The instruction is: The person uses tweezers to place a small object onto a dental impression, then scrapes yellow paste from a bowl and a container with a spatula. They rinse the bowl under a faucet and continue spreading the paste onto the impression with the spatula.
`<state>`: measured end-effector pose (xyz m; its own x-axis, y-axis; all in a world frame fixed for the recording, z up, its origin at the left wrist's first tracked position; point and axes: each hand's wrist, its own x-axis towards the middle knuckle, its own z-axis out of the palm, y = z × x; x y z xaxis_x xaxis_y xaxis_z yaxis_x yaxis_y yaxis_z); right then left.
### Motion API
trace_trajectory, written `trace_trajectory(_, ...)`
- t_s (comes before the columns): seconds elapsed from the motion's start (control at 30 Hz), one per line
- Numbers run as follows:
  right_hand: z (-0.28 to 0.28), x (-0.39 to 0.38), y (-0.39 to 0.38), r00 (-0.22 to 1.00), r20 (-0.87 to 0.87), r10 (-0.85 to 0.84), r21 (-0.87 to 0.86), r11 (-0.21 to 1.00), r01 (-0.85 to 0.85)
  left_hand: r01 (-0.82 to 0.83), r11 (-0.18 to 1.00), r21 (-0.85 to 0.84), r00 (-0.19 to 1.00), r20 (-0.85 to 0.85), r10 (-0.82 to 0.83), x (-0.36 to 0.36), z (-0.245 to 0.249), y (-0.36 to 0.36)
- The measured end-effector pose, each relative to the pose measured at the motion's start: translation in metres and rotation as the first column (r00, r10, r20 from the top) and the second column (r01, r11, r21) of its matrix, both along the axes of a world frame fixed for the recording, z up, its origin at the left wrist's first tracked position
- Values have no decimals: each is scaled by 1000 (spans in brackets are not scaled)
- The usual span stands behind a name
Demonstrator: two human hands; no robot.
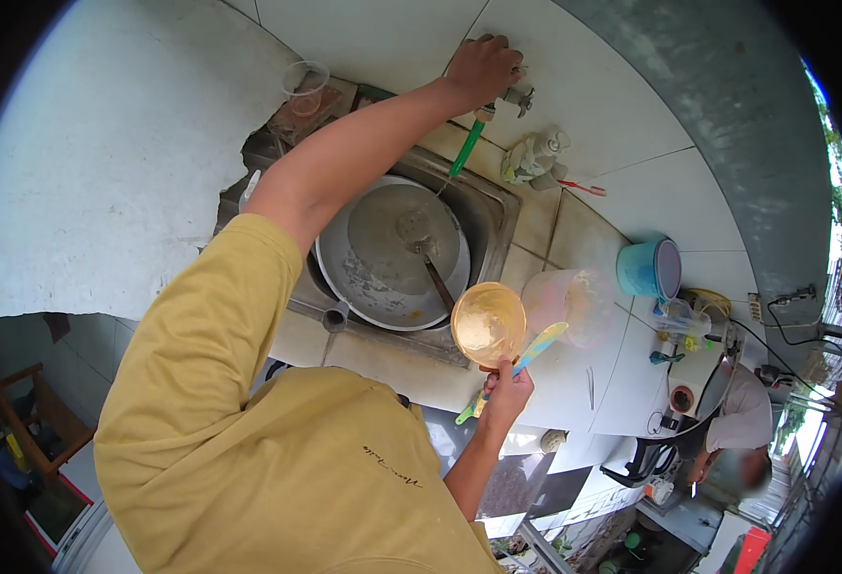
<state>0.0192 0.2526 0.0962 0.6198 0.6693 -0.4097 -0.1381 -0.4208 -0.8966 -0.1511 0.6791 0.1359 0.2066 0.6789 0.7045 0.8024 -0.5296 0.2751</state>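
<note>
My left hand (486, 69) reaches up to the wall tap (519, 94), its fingers curled around the tap's top. A green hose (466, 148) hangs from the spout, and a thin stream of water falls from it into a large metal basin (363, 239). The basin holds cloudy water and a ladle (434, 273) with a dark handle. At the right, my right hand (507, 390) grips an orange-yellow bowl (489, 323), tilted with its inside showing. The same hand holds a long, flat blue-and-yellow utensil (538, 346) with a green end.
The basin sits in a steel sink (502, 206). Along the tiled counter stand a bottle (545, 145), a red toothbrush-like stick (583, 187), a translucent pink tub (566, 304) and a blue tub (643, 269). A clear cup (306, 81) is behind the sink. Another person (738, 421) is at the far right.
</note>
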Motion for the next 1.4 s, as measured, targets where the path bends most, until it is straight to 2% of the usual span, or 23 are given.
trace_trajectory(0.07,-6,-1,3,999,-31,13,-3,1000,-13,54,997,58,998,28,-56,-3,-6,4)
trace_trajectory(0.17,-10,-3,12,998,-49,44,2,999,-44,88,996,23,991,100,-90,-3,-7,0)
trace_trajectory(0.3,-7,-7,28,993,-30,116,-44,992,-117,88,994,60,991,97,-93,-3,-9,-1)
trace_trajectory(0.4,-15,-2,31,989,-11,147,-47,988,-147,84,996,-14,990,116,-82,0,-4,-3)
trace_trajectory(0.57,-30,4,32,981,-75,179,-4,984,-179,145,988,45,978,143,-150,-3,-5,1)
trace_trajectory(0.67,-27,3,33,978,-61,200,-28,979,-202,133,991,-10,983,131,-130,-3,-5,1)
trace_trajectory(1.1,-24,-1,37,979,-68,194,-22,980,-196,136,990,37,980,140,-140,-1,-12,5)
trace_trajectory(1.4,-34,-3,41,969,-67,239,0,971,-240,152,988,-34,975,166,-145,-7,-8,1)
